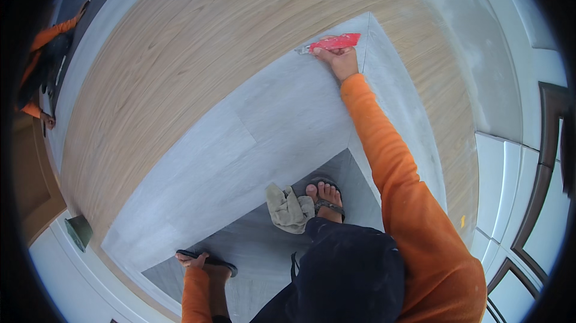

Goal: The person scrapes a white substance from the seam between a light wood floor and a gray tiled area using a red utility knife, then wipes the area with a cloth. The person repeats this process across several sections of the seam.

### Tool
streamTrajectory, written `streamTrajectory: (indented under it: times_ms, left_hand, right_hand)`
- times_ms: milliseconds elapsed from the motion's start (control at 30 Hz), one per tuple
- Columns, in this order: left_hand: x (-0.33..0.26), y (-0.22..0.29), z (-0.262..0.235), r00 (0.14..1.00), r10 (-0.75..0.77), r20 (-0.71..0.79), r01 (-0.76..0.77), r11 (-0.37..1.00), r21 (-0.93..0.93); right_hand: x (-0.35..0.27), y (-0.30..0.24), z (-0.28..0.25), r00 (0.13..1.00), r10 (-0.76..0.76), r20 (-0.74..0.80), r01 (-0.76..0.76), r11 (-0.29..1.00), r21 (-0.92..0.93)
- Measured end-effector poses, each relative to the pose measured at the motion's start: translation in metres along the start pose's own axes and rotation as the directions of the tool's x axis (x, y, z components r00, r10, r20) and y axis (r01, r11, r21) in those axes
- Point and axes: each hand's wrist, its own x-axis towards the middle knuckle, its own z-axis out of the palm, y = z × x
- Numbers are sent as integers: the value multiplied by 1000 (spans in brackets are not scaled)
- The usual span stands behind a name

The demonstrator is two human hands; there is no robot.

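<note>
The right hand (342, 62) has its fingers clamped on a flat red plastic scraper (333, 42), blade jutting beyond the fingertips onto the grey tile step (264, 125); the left hand (192, 259) rests there too. Whether its fingers are apart I cannot tell.

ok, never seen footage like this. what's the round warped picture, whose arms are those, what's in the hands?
There is no machine here: a person wears a wide fisheye camera on the head, looking down, so straight edges bow toward the rim. The orange sleeves rising from the lower edge are that person's own arms. The right hand reaches forward and holds a red-handled scraper against the grey panel, near its seam with the wood-grain surface. The left hand rests on the panel's lower edge, and what it grips I cannot tell. Below are the person's sandalled foot and a crumpled beige rag. At far left, another person in orange is partly visible.
</note>
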Motion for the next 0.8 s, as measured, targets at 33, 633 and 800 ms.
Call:
streamTrajectory:
  times_ms: [33, 633, 800]
  left_hand:
    - [0, 1, 0, 1000, -4, 16, 4, 1000, -11]
    - [-12, -2, 1, 998, 65, -14, -66, 996, -62]
    - [-24, 8, -13, 996, 8, 88, 1, 995, -103]
  right_hand:
    - [0, 1, 0, 999, -16, 33, 17, 999, -43]
    - [-2, 2, 3, 1000, 23, -10, -23, 999, -32]
    - [-2, 4, 4, 1000, 3, -24, -2, 999, 35]
